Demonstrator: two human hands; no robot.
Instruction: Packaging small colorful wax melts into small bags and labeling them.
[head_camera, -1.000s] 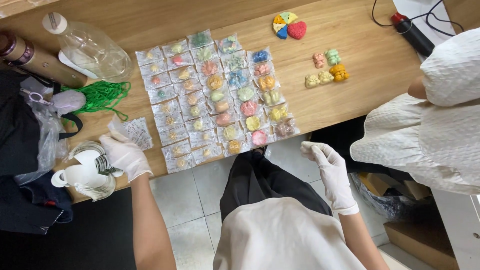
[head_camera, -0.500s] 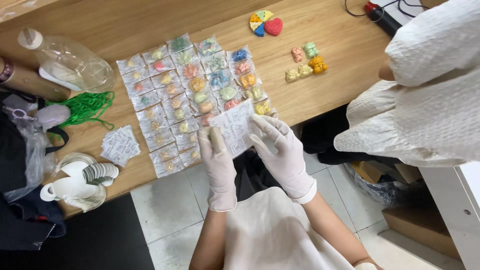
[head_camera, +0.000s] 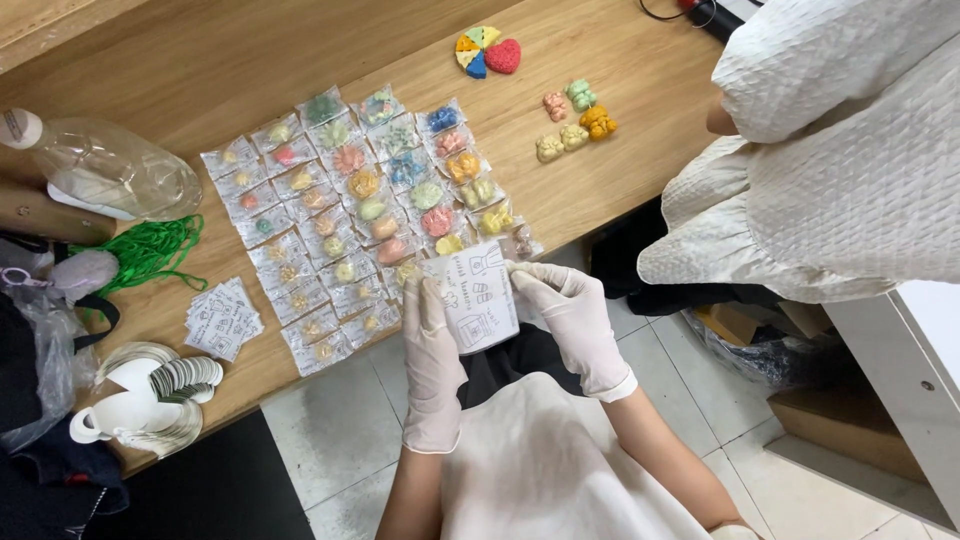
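Both my hands wear pale gloves and hold one small clear printed bag (head_camera: 472, 297) in front of me, just off the table's near edge. My left hand (head_camera: 432, 350) grips its left side and my right hand (head_camera: 567, 320) pinches its right side. Beyond the bag, several rows of small clear packets with coloured shapes (head_camera: 360, 210) lie flat on the wooden table (head_camera: 250, 60). A short stack of the same printed bags (head_camera: 223, 318) lies to the left.
A clear plastic bottle (head_camera: 110, 175), green cord (head_camera: 150, 250), and white cup with round discs (head_camera: 150, 395) sit at left. Loose coloured moulded shapes (head_camera: 575, 120) and a round multicoloured piece (head_camera: 487, 52) lie far right. A person in white (head_camera: 830, 150) stands at right.
My left hand left the stack of printed bags and came to the middle. Both hands now hold one bag, drawn closer to me and turned more upright.
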